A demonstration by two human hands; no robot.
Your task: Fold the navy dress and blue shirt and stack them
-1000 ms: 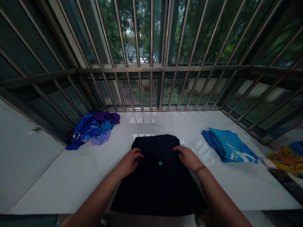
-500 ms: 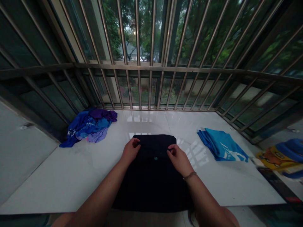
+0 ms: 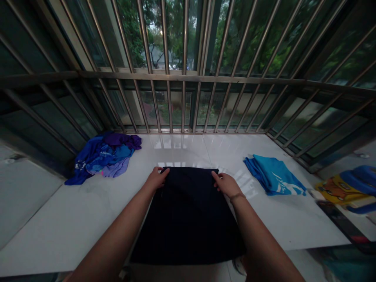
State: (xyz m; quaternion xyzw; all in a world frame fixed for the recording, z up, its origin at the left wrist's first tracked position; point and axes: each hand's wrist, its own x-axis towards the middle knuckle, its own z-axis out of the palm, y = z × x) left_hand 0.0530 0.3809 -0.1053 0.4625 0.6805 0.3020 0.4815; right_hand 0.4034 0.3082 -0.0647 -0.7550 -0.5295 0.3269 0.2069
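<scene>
A dark navy garment (image 3: 190, 219) lies spread on the white tiled ledge (image 3: 88, 223), its near end reaching the front edge. Its exact kind does not show. My left hand (image 3: 158, 178) pinches the far left corner between thumb and fingers. At the far right corner my right hand (image 3: 225, 183), with a band on the wrist, grips the cloth the same way. The far edge runs fairly straight between both hands.
A crumpled heap of blue and purple clothes (image 3: 107, 156) sits at the back left. On the right lies a folded turquoise garment (image 3: 274, 176). Farther right are a yellow and blue item (image 3: 346, 186) and a dark flat object (image 3: 343, 223). Metal window bars (image 3: 183, 102) enclose the back.
Both hands have moved out to the garment's far corners. The small teal mark on the cloth no longer shows, and the far edge is straighter. The view has shifted slightly.
</scene>
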